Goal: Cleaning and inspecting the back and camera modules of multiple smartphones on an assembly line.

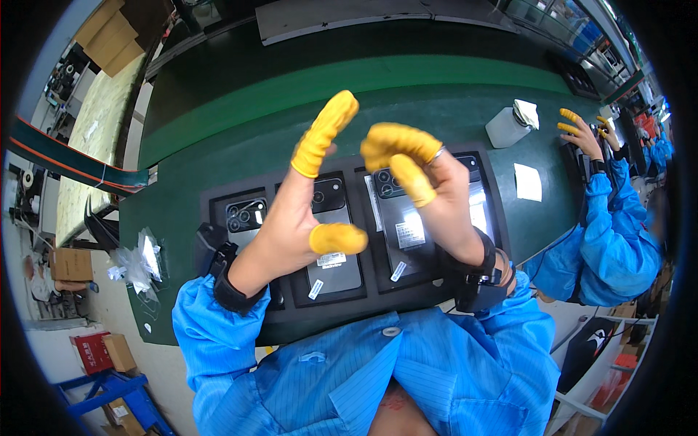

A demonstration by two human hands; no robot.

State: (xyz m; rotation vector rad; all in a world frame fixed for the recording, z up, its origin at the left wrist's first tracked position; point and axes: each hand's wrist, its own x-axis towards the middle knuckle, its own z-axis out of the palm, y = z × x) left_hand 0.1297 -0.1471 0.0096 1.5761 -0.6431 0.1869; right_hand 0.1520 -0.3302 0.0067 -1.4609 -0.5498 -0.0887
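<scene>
Hands [363, 196] raised, phones [331, 240] lengthwise, cameras away

This is an electronics assembly line in a factory. A long green conveyor belt [349, 80] runs across the view. Just beside it on the near side lies a black tray [211, 200] of dark smartphones [331, 240] lying back up. To the right of the belt a co-worker [611, 232] in a blue antistatic smock wears yellow finger cots. Left of the belt, cardboard boxes [109, 33] are stacked.
</scene>
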